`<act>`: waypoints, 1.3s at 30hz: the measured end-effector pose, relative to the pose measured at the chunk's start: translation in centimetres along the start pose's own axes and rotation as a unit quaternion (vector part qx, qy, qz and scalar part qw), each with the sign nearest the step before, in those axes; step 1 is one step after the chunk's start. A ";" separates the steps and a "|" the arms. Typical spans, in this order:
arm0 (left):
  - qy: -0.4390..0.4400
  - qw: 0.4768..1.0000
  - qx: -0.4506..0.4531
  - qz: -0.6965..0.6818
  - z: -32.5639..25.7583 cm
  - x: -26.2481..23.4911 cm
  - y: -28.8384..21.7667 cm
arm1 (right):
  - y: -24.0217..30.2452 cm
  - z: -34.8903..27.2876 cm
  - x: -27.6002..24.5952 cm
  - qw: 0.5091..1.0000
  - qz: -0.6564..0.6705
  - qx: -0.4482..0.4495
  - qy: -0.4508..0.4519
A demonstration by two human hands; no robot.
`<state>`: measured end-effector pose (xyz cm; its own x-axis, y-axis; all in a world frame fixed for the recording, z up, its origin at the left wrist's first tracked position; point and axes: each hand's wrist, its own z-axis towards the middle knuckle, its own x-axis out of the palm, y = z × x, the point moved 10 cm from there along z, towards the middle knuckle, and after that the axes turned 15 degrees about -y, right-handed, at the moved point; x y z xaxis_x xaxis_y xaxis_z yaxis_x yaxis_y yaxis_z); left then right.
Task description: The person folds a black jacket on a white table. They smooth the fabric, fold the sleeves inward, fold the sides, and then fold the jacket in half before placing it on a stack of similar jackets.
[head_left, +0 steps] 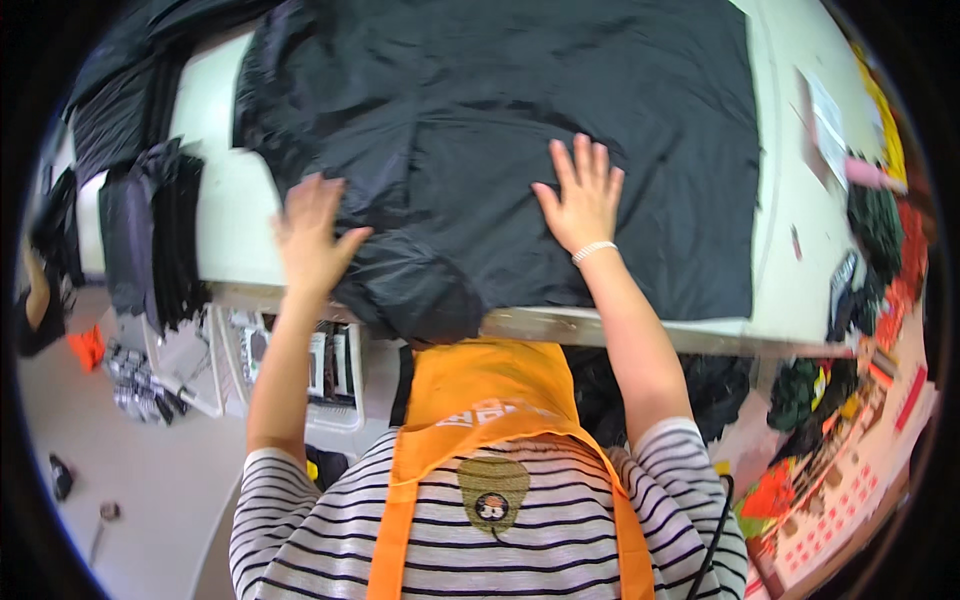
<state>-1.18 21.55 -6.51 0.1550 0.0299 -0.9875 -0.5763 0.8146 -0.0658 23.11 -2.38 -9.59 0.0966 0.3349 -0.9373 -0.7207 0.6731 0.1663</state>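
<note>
A large sheet of thin black fabric (480,170) lies spread over the white table (235,215), and a bunched part of it hangs over the front edge near my body. My left hand (312,228) rests on the fabric's left part, where it is wrinkled, with fingers stretched and thumb apart. Flat on the smoother middle lies my right hand (582,195), fingers spread, with a light bracelet (594,251) at the wrist. Neither hand grips anything.
Stacks of folded dark fabric (150,235) hang over the table's left edge. On the right are a white paper (826,125) and a pink cylinder (872,174). A white basket (335,400) stands below the table. Another person's arm (38,290) shows at far left.
</note>
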 end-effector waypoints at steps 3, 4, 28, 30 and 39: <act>-0.151 0.969 -0.078 0.182 -0.8 -1.0 10.4 | -0.1 0.3 -0.4 0.999 0.033 0.007 0.009; -0.184 0.957 -0.094 0.204 -0.6 -3.1 12.2 | -0.8 0.2 -0.4 0.998 0.063 0.014 0.017; -0.094 0.501 -0.630 -0.587 -27.3 5.2 6.9 | -34.3 -22.8 -21.0 0.858 0.316 0.384 -0.128; -0.083 0.467 -0.663 -0.580 -30.7 4.8 7.9 | -29.7 -22.4 -22.1 0.976 0.138 0.167 -0.006; -0.101 0.495 -0.489 -0.711 -14.0 -15.1 7.2 | -42.3 -17.9 -21.7 0.870 0.299 0.387 0.061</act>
<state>-18.87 18.88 5.93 0.9821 -0.0325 0.1857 0.1340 -0.5723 -0.8090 39.23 -49.92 -1.79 -0.2447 0.7368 -0.6303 0.0653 0.6611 0.7475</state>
